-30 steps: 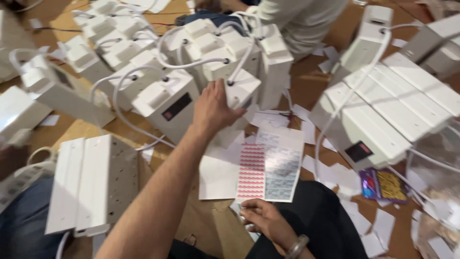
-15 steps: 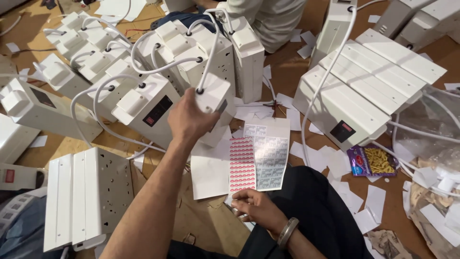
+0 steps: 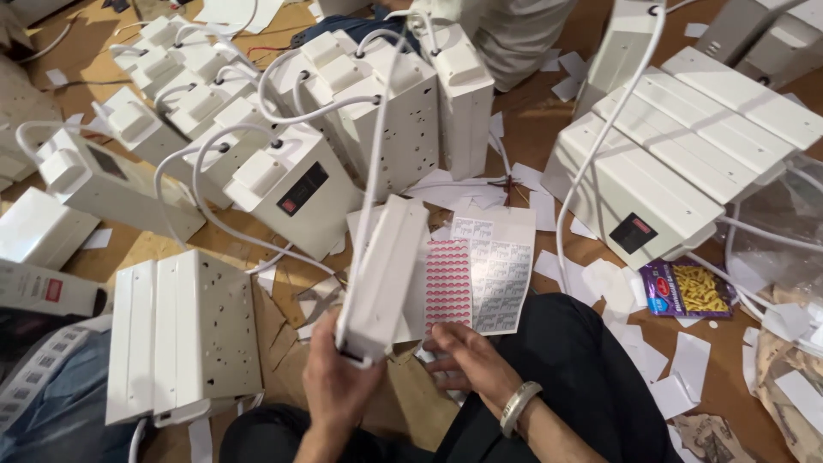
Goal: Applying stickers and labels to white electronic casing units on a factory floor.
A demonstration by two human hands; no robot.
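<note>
Left hand (image 3: 336, 377) clamped around near end of a white power strip (image 3: 383, 279) held tilted above the floor (image 3: 549, 111), its white cord (image 3: 377, 129) running up, while right hand (image 3: 467, 360), fingers loosely spread and gripping nothing, rests beside the red-and-grey sticker sheets (image 3: 480, 274) by the lap.

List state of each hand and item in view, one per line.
Left hand: gripping the white power strip, lifted.
White power strip: held tilted, cable attached.
Right hand: open, resting by the sticker sheets.
Sticker sheets: flat on the floor.
Snack packet: lying flat.
</note>
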